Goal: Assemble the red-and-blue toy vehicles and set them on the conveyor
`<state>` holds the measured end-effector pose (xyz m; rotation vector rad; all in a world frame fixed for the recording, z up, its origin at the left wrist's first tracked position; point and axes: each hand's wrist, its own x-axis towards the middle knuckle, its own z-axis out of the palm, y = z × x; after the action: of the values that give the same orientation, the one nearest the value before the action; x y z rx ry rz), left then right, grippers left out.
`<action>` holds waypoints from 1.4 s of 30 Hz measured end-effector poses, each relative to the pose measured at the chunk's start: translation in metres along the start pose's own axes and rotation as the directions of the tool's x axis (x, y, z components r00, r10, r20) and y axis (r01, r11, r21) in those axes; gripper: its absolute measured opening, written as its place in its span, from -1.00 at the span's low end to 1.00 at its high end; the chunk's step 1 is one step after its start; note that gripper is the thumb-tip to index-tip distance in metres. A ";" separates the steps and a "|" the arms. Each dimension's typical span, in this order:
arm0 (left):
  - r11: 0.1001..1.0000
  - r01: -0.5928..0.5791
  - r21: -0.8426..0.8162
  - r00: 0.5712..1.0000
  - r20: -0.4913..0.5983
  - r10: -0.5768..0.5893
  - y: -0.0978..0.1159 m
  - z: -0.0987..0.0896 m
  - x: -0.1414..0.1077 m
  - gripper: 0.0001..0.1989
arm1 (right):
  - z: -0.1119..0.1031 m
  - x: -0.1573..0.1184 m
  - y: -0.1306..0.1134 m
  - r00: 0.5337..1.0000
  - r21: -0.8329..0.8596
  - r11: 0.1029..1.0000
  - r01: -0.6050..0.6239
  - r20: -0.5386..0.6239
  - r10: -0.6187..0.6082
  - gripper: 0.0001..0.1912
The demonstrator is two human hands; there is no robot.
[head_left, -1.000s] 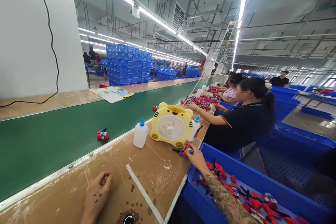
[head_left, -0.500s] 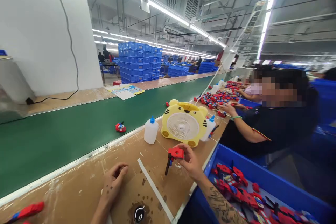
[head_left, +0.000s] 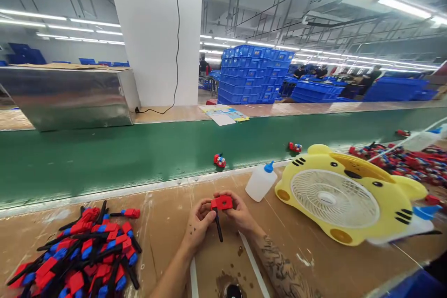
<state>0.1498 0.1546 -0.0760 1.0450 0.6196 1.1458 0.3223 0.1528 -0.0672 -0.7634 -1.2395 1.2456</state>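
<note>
A small red plastic toy part (head_left: 223, 202) with a black rod hanging from it is held between both hands over the brown work surface. My left hand (head_left: 198, 226) pinches its left end near the rod, thumb against the part. On the other side, my right hand (head_left: 240, 214) grips the red body with fingers behind it. Left of my hands lies a pile of similar red, blue and black parts (head_left: 94, 247). Below them on the surface is a small dark round thing (head_left: 233, 290) with wet spots around it.
A white bottle with a blue cap (head_left: 261, 182) and a yellow animal-faced fan (head_left: 349, 195) stand to the right. Beyond them runs a green conveyor belt (head_left: 104, 158) carrying a few red-blue pieces (head_left: 220, 160). Blue crates (head_left: 244, 77) are stacked behind.
The view has turned left, bringing the pile of parts into sight. My right hand has brought the red toy part to my left hand, which now grips it too.
</note>
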 end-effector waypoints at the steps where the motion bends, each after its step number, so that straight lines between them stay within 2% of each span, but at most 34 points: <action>1: 1.000 -0.001 0.015 1.000 -0.012 0.001 0.001 -0.001 0.001 -0.62 | -0.003 -0.001 0.005 1.000 -0.008 1.000 -0.009 0.006 0.009 -0.56; 5: 0.999 0.033 0.043 0.998 -0.052 -0.031 -0.001 -0.003 0.003 -0.62 | -0.014 -0.010 0.019 0.997 0.018 0.998 -0.067 0.039 0.066 -0.41; 13: 0.997 0.078 0.023 0.996 -0.049 -0.077 -0.009 -0.007 0.003 -0.65 | -0.014 -0.008 0.017 0.994 0.071 0.993 -0.099 0.050 0.096 -0.38; 20: 0.993 0.118 -0.006 0.987 -0.106 -0.118 -0.005 -0.004 0.002 -0.65 | -0.014 -0.007 0.018 0.992 0.096 0.989 -0.116 0.056 0.111 -0.38; 25: 0.981 0.192 -0.016 0.979 -0.060 -0.193 0.002 0.000 0.001 -0.57 | -0.014 -0.007 0.019 0.988 0.113 0.985 -0.134 0.091 0.124 -0.32; 33: 0.980 0.190 -0.059 0.982 0.027 -0.188 0.001 -0.004 0.002 -0.61 | -0.011 -0.006 0.010 0.973 0.149 0.977 -0.152 0.198 0.121 -0.21; 39: 0.956 0.273 -0.105 0.961 -0.020 -0.276 0.002 -0.005 0.005 -0.51 | -0.010 -0.007 0.012 0.958 0.232 0.952 -0.199 0.252 0.138 -0.19; 42: 0.956 0.262 -0.129 0.963 -0.022 -0.267 0.002 -0.005 0.005 -0.50 | -0.011 -0.007 0.015 0.958 0.234 0.951 -0.203 0.247 0.144 -0.22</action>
<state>0.1466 0.1613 -0.0753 0.8064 0.6882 0.9582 0.3295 0.1520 -0.0857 -0.5601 -1.1787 1.6407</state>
